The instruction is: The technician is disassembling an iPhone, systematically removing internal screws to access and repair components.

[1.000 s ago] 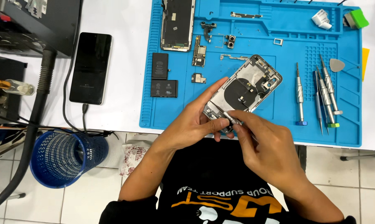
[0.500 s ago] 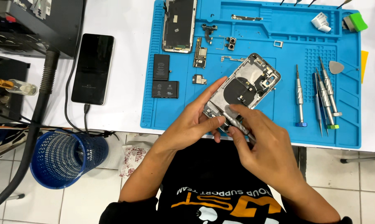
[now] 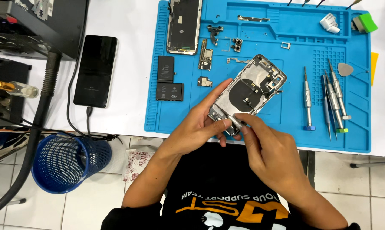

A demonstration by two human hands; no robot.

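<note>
An opened silver phone housing (image 3: pixel 254 87) lies tilted on the blue work mat (image 3: pixel 260 38), its inner parts facing up. My left hand (image 3: pixel 201 123) grips the housing's lower end, fingers along its left edge. My right hand (image 3: pixel 269 149) pinches a small silver screwdriver (image 3: pixel 231 120) whose tip rests on the lower end of the housing. On the mat lie the removed screen (image 3: pixel 184 25), an L-shaped black battery (image 3: pixel 168 81), a logic board (image 3: pixel 205 54) and small camera parts (image 3: pixel 236 44).
Several silver screwdrivers (image 3: pixel 328 100) lie on the mat's right side, next to a grey pick (image 3: pixel 346 69). A black phone (image 3: pixel 96 70) with a cable sits on the white table at left. A blue mesh bin (image 3: pixel 67 162) stands on the floor below.
My hands and the housing stay in nearly the same place. The right hand has shifted slightly on the screwdriver at the housing's lower end.
</note>
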